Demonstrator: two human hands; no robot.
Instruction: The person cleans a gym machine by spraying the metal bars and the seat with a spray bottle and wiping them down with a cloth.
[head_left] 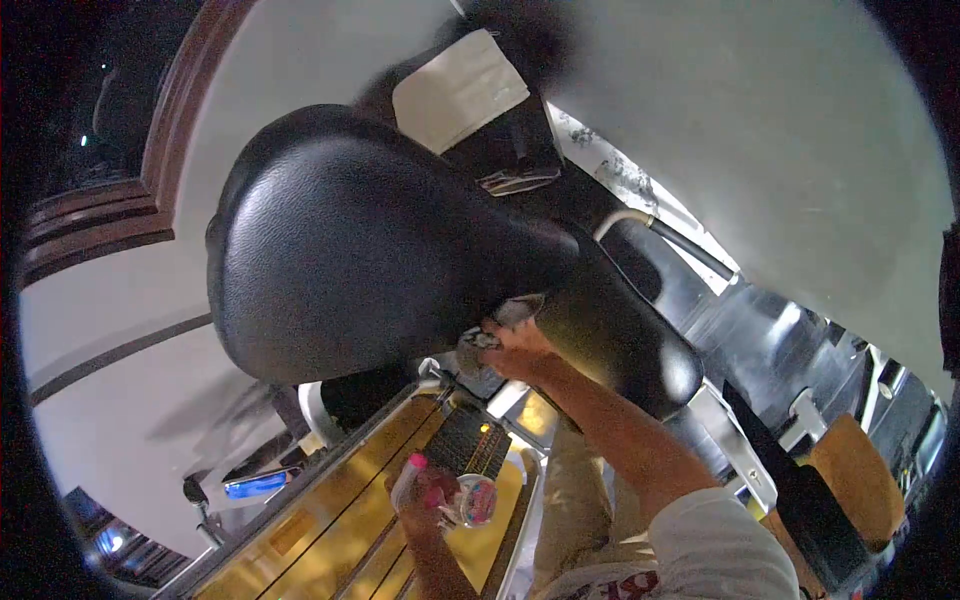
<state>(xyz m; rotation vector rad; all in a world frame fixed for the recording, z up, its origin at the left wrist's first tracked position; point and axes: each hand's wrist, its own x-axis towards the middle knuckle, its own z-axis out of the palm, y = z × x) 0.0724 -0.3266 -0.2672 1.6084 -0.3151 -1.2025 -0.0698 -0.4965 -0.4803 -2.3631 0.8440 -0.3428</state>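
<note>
My left hand point(416, 512) is closed round a clear spray bottle point(479, 500) with pink parts on its trigger head and a label on its side. A crumpled grey cloth point(474, 355) is bunched in my right hand point(522, 352), whose fingers are curled over it. That hand presses in at the lower edge of a black padded backrest point(360, 250), close to where it meets the black padded seat point(625, 325). A pale patch shows just above my knuckles. The underside of the cloth is hidden.
Below the backrest runs a yellowish, glossy panel point(330, 530) with dark lines. Beside it are a blue-lit device point(256, 486) and a dark perforated piece point(468, 440). A beige sheet point(462, 90) lies behind the backrest. White metal frame parts point(735, 450) and a brown pad point(858, 480) stand right.
</note>
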